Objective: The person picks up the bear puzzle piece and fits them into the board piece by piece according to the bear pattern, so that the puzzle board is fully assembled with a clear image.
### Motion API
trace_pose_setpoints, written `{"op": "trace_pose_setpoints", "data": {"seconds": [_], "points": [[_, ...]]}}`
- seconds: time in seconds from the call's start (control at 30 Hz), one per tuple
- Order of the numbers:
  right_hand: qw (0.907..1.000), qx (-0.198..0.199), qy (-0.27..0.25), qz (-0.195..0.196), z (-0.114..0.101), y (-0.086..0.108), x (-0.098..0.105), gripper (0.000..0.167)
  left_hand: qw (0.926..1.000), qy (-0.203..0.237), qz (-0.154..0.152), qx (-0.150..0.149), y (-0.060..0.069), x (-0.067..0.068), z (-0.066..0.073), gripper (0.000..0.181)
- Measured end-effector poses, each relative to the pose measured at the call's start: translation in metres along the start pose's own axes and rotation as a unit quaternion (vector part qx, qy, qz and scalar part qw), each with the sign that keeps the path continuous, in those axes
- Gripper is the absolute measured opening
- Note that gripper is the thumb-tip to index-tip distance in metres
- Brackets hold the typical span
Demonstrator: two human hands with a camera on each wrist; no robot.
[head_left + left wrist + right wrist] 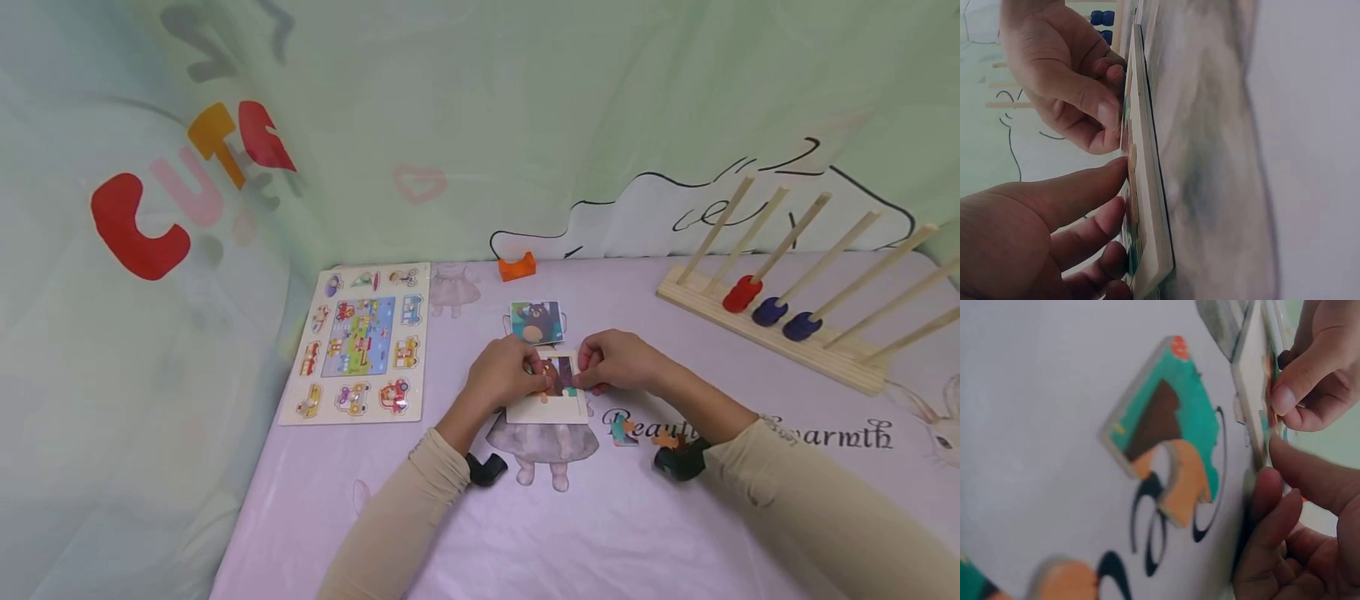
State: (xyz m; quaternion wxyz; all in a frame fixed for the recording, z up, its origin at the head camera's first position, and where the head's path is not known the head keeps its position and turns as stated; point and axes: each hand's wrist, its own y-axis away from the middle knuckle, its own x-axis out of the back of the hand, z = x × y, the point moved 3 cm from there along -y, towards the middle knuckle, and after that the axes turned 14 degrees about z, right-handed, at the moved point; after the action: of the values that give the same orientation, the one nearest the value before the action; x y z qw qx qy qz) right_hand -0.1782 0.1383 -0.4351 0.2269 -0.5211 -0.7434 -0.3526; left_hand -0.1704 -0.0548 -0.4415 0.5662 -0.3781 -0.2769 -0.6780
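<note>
A small wooden jigsaw board (546,411) with a pale frame lies flat, partly filled with pieces of a brown bear picture. My left hand (504,372) rests over its left side, thumb and fingertips touching the pieces (1134,187); the thumb is straight. At the right edge my right hand (621,360) has its thumb on the board and curled fingers beside the edge, seemingly pinching it. A teal and orange jigsaw piece (1202,434) lies loose nearby, with another orange piece (667,438) close to the right wrist. Above the board is a bear picture (537,323).
At left lies a vehicle peg puzzle (414,392). A wooden peg rack (780,335) with red beads (742,294) and blue beads (770,312) stands at right. An orange block (517,267) sits by the back curtain (465,125).
</note>
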Motion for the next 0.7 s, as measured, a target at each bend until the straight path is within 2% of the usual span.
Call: {"op": "trace_pose_setpoints", "data": {"seconds": [0.2, 0.53, 0.7], "points": [[0.9998, 0.012, 0.014, -0.005, -0.0006, -0.0008, 0.0001, 0.03, 0.9997, -0.014, 0.013, 0.017, 0.0013, -0.003, 0.0028, 0.031], [0.9982, 0.026, 0.05, 0.021, -0.0043, 0.002, -0.0024, 0.028, 0.9987, -0.029, 0.018, 0.037, 0.0006, -0.0045, 0.0044, 0.034], [0.9976, 0.032, 0.056, 0.025, -0.0057, 0.0058, -0.0022, 0.027, 0.999, -0.027, 0.013, 0.033, 0.0007, -0.0033, 0.0052, 0.033]]}}
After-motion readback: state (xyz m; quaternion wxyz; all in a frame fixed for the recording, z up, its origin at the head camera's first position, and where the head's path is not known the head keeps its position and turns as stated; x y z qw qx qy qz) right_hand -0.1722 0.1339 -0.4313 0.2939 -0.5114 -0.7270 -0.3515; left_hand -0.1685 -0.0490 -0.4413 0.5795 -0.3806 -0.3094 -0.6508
